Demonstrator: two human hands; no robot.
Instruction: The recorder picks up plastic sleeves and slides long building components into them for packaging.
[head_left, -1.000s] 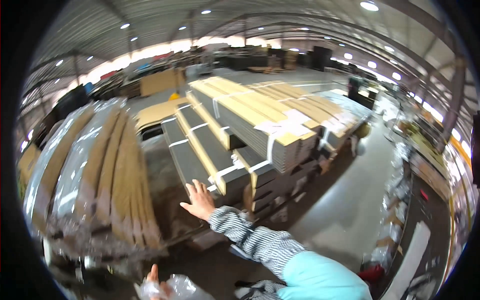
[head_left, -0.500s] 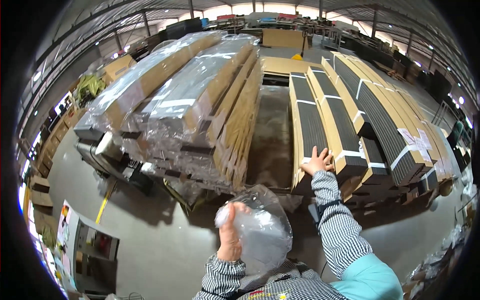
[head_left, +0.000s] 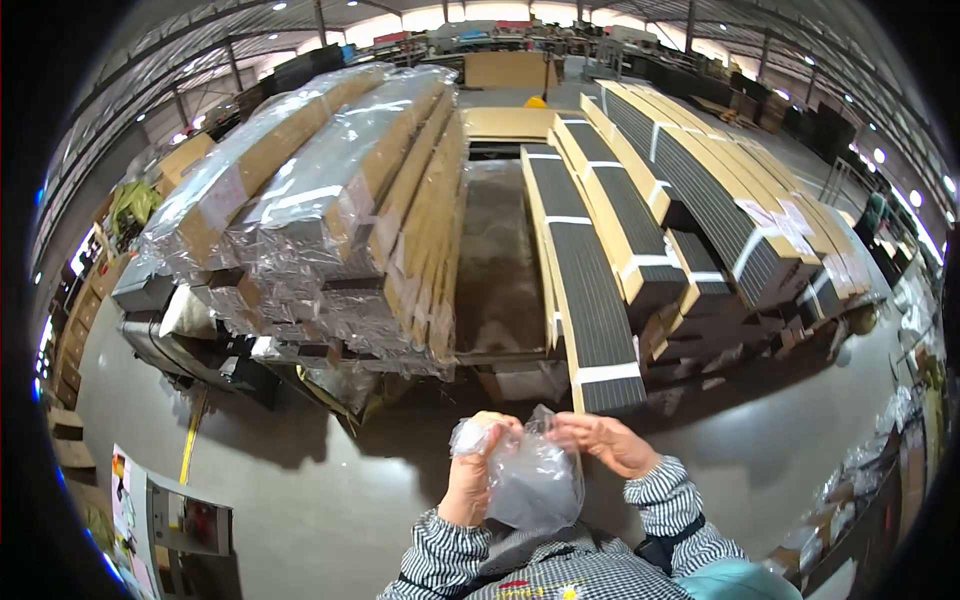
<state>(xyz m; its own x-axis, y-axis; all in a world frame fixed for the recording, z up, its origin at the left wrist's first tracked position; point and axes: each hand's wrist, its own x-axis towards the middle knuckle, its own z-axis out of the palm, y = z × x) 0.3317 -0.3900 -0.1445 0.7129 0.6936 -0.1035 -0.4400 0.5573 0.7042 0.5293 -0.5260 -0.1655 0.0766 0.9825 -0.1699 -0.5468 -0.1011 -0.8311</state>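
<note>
Left hand (head_left: 470, 480) fingers hidden behind clear plastic bag (head_left: 530, 475), bag's grey contents blurred

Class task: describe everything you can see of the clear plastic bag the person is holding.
The clear plastic bag is thin, crinkled and glossy, with something grey showing dimly through it. It hangs upright before the person's chest, above the concrete floor. The left hand grips its upper left side; the right hand pinches its top edge. Nothing else touches it.

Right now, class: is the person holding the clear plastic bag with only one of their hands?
No: both the left hand and the right hand grip the clear plastic bag near its top.
</note>
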